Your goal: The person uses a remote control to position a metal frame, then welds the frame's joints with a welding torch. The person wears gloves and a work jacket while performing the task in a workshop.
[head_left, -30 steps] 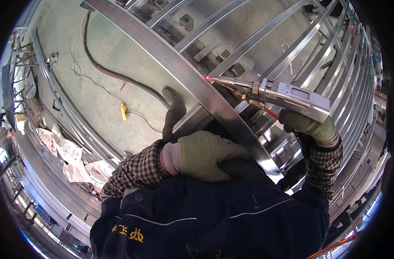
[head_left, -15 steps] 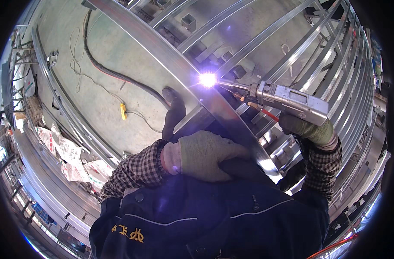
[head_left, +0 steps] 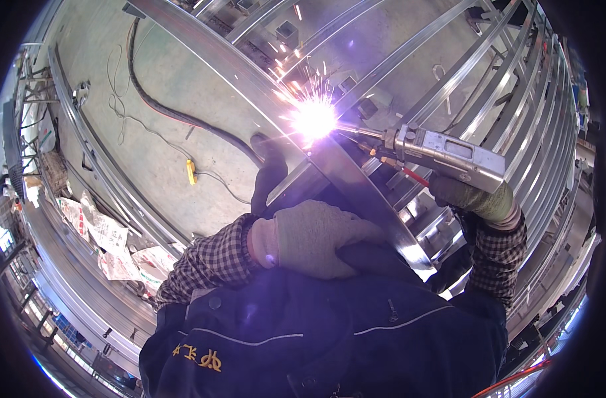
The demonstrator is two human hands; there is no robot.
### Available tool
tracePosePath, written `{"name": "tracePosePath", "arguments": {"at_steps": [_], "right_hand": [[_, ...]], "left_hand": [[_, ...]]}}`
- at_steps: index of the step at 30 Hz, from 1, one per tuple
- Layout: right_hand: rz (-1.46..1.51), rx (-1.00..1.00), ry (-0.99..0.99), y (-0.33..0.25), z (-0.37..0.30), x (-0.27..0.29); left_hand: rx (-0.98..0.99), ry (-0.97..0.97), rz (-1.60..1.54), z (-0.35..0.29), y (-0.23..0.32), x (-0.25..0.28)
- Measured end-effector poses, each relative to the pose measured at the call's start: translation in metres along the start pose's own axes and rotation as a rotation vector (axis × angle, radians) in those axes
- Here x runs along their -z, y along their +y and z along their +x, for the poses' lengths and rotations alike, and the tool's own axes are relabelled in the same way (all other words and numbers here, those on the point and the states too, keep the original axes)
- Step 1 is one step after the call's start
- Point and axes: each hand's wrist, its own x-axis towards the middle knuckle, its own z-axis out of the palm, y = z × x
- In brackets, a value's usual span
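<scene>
My right hand (head_left: 472, 196), in a pale work glove, is closed on a silver handheld welding gun (head_left: 452, 156). The gun's thin nozzle reaches left to a broad metal beam (head_left: 356, 179), and a thin red-sleeved feed tube runs along its underside. A blinding white-violet glare (head_left: 314, 119) covers the tip and the beam beneath it, so the contact spot is hidden. Sparks spray up and away from it. My left hand (head_left: 319, 239), gloved too, lies on dark clothing close to my body, thumb and fingers apart, holding nothing.
Parallel metal bars (head_left: 442, 89) form a frame with the beam, on the right. At the left, a thick black hose (head_left: 170, 114) and a cord with a yellow block (head_left: 191, 172) lie across the floor. Crumpled white sacks (head_left: 107, 232) rest beside long metal profiles (head_left: 84, 285).
The glare at the gun's tip has grown much larger, and bright sparks now fly from it. Both hands and the gun stay nearly in place.
</scene>
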Motion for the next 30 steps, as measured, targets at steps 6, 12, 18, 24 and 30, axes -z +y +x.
{"name": "tracePosePath", "arguments": {"at_steps": [6, 12, 18, 24, 30], "right_hand": [[-0.177, 0.149, -0.024, 0.011, 0.000, 0.005], [-0.229, 0.205, -0.009, 0.017, -0.003, 0.006], [-0.083, 0.084, 0.029, 0.018, -0.005, 0.005], [-0.079, 0.113, 0.058, 0.013, -0.007, 0.001], [0.019, 0.031, 0.058, 0.007, -0.010, -0.002]], "left_hand": [[-0.048, 0.029, 0.015, 0.002, 0.003, 0.002], [-0.030, 0.001, 0.036, 0.004, 0.007, 0.005], [-0.004, -0.013, 0.059, 0.004, 0.000, 0.000], [-0.016, -0.023, 0.037, 0.006, -0.002, 0.000], [-0.045, 0.010, 0.055, 0.005, 0.000, 0.002]]}}
